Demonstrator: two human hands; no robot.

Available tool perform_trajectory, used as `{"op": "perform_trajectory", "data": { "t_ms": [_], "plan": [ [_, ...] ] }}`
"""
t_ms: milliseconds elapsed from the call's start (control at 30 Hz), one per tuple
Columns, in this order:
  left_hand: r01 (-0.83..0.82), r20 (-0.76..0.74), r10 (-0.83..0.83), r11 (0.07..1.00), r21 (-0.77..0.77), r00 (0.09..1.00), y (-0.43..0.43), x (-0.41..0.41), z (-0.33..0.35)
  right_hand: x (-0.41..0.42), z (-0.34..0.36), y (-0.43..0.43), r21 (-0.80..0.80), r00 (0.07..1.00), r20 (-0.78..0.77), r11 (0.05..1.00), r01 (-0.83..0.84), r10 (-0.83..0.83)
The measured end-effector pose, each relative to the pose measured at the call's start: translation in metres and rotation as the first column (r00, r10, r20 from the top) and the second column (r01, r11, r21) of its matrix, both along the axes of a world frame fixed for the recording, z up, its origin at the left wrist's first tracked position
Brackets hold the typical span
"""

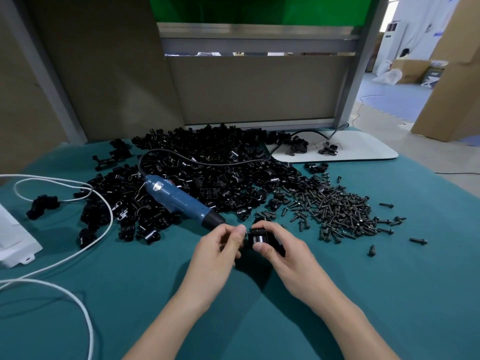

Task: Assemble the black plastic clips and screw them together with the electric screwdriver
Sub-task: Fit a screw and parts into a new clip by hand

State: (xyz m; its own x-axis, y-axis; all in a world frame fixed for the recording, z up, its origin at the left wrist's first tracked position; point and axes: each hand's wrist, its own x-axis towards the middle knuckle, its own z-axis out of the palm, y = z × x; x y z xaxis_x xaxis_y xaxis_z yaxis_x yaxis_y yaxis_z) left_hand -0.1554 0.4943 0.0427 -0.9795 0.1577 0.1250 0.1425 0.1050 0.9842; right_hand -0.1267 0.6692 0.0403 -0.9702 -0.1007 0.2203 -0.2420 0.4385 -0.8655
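Note:
My right hand grips a black plastic clip just above the teal table cover, thumb across its front. My left hand is beside it, fingertips pinched at the clip's left side; whatever small part they hold is hidden. The blue electric screwdriver lies on the table with its black nose pointing at my left hand, cable trailing back over the pile. A large heap of black clips fills the middle of the table. Loose black screws are spread to the right of the heap.
A white tray with a few assembled clips sits at the back right. A white cord loops across the left side beside a white box. A grey partition panel stands behind the table. The table's right edge runs diagonally.

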Motion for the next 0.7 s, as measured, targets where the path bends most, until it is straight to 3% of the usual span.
{"op": "perform_trajectory", "data": {
  "t_ms": [167,367,567,700],
  "plan": [
    [0.015,-0.07,-0.021,0.996,-0.085,0.997,-0.0018,-0.0014,0.0008,-0.0005,0.0007,-0.0003,0.003,1.0,-0.003,1.0,0.006,-0.006],
    [0.024,0.009,-0.024,1.0,0.016,1.0,-0.0008,-0.0009,0.0021,-0.0008,0.0001,-0.0008,0.007,1.0,-0.006,1.0,-0.006,0.006],
    [0.036,-0.059,-0.042,0.995,-0.092,0.997,-0.0021,-0.0016,0.0019,-0.0013,0.0002,-0.0005,-0.004,1.0,-0.005,1.0,-0.008,0.008],
    [0.033,-0.015,-0.034,0.999,-0.012,0.999,0.0012,0.0009,0.0034,-0.0016,0.0001,-0.0005,-0.004,1.0,-0.011,1.0,-0.007,0.007]
  ]
}}
